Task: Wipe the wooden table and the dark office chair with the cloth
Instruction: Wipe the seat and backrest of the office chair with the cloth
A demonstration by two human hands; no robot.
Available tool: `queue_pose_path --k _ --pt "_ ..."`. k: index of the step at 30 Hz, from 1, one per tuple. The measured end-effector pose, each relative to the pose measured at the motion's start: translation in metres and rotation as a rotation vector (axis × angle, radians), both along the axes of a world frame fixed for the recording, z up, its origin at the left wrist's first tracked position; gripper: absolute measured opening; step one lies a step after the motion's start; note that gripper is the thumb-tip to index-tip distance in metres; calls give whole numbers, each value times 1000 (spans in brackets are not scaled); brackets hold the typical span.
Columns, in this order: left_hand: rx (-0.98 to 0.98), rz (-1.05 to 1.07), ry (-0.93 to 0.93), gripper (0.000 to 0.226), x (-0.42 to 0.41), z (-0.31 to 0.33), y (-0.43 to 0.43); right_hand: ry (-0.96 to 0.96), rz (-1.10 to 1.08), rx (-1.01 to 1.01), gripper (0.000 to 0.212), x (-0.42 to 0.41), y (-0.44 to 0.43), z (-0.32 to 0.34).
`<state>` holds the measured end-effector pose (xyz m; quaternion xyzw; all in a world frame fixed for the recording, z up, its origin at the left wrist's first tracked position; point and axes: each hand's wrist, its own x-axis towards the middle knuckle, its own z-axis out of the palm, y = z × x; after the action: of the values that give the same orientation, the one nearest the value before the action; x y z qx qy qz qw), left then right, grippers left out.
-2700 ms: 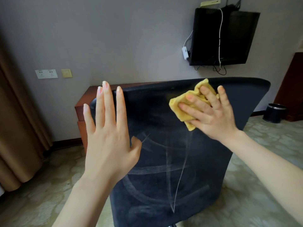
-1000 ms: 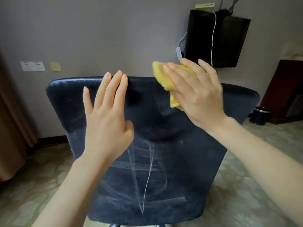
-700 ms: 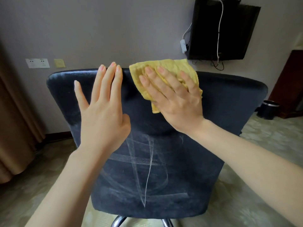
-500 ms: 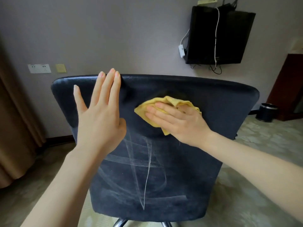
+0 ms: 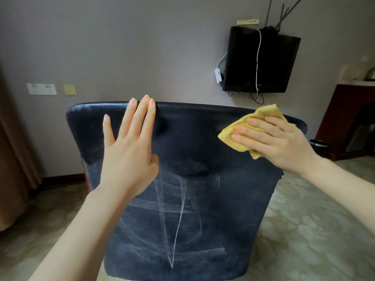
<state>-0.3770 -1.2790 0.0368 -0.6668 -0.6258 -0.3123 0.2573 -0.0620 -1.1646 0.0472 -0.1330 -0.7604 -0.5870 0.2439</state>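
Observation:
The dark office chair (image 5: 192, 199) fills the middle of the view, its backrest facing me, with pale dusty streaks on its lower half. My left hand (image 5: 129, 151) lies flat and open against the upper left of the backrest, fingertips at the top edge. My right hand (image 5: 278, 140) presses the folded yellow cloth (image 5: 243, 128) against the upper right of the backrest, near its top corner. The wooden table is hidden behind the chair.
A black wall-mounted screen (image 5: 259, 61) with hanging cables is above the chair's right side. A dark wooden cabinet (image 5: 351, 118) and a small black bin (image 5: 319, 147) stand at the right. Brown curtains (image 5: 12, 159) hang at the left. Patterned floor lies all around.
My right hand has slid the cloth from the upper middle of the backrest to its upper right corner. My left hand stays flat on the upper left.

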Motion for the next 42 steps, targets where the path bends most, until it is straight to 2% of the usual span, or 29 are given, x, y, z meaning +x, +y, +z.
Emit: queue_pose_path --k 6,9,15,18,22,25,28,31,36,42 --pt "34 -30 -9 104 -5 -1 3 -8 53 -98 51 -35 -13 30" --pt "45 4 3 104 -12 -1 5 58 66 -58 47 -65 -19 32" --pt "31 124 26 100 -26 1 11 222 52 21 50 -120 -24 10" --pt "-1 201 28 96 -32 5 9 241 52 17 50 -139 -26 4" --pt "-46 242 -79 97 -21 7 4 169 19 -47 52 -152 -28 -14" --pt "-4 149 -81 101 -1 8 -2 79 -18 -157 52 -148 -26 -43" --pt "27 -3 5 104 23 9 -6 -62 -180 -279 51 -134 -28 -84" --pt "-15 -149 84 103 46 8 -4 -200 -292 -262 62 -99 -30 -120" --pt "2 -196 29 97 60 5 4 -20 -31 -234 39 -33 -28 -117" --pt "99 -173 59 95 59 -1 11 109 62 36 42 -9 -29 -51"
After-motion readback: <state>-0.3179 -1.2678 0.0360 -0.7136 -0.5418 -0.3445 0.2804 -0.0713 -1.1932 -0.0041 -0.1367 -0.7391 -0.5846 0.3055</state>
